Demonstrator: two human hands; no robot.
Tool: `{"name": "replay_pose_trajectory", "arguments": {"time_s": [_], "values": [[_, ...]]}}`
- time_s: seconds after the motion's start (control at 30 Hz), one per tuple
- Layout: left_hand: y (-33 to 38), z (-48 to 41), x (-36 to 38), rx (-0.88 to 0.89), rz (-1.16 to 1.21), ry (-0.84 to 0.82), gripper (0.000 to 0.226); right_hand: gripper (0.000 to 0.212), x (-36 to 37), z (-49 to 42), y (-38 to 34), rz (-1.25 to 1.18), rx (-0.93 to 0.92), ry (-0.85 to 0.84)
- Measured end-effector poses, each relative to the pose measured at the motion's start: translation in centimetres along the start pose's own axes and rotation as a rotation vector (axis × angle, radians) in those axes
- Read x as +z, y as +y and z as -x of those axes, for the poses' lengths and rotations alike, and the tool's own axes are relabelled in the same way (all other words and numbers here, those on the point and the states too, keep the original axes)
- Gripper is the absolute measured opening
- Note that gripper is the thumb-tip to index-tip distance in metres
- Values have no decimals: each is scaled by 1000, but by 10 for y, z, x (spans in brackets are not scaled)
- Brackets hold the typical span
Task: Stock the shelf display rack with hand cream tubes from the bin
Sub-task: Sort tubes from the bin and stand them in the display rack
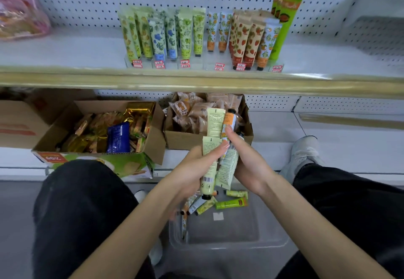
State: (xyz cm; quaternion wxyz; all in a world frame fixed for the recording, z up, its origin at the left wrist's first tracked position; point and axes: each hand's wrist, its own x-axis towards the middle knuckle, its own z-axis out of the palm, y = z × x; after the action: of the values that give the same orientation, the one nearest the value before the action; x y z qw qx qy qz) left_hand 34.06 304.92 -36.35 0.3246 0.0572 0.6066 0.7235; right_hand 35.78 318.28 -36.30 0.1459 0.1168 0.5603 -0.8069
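My left hand (192,169) and my right hand (249,163) together hold a bunch of hand cream tubes (215,125) above the clear plastic bin (273,237) on the floor between my knees. The left hand grips a pale green tube (209,169); the right hand's fingers curl round a pale tube and an orange-labelled one. Several loose tubes (231,203) lie at the bin's far end. On the upper shelf stands the clear display rack (209,65) with upright tubes in rows: green, blue-flowered, orange and strawberry prints.
A gold shelf edge (196,82) runs across the view. On the lower shelf sit an open cardboard box of snack packs (102,134) and a second box of wrapped pastries (192,112). My knees flank the bin; a pale shoe (303,152) rests at the right.
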Motion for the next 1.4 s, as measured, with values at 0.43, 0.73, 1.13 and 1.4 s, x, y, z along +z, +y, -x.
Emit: {"name": "replay_pose_trajectory", "arguments": {"time_s": [0.43,0.73,1.13,1.4], "values": [[44,2,15,88,35,116,26,31,1,15,-66,-62,-153,193],[81,6,3,187,-14,167,9,25,9,7,-133,301,13,-66],[153,-20,-48,346,46,283,15,26,46,-34,-209,881,-248,83],[204,-33,-95,465,122,394,14,35,71,-80,-247,830,-70,20]]}}
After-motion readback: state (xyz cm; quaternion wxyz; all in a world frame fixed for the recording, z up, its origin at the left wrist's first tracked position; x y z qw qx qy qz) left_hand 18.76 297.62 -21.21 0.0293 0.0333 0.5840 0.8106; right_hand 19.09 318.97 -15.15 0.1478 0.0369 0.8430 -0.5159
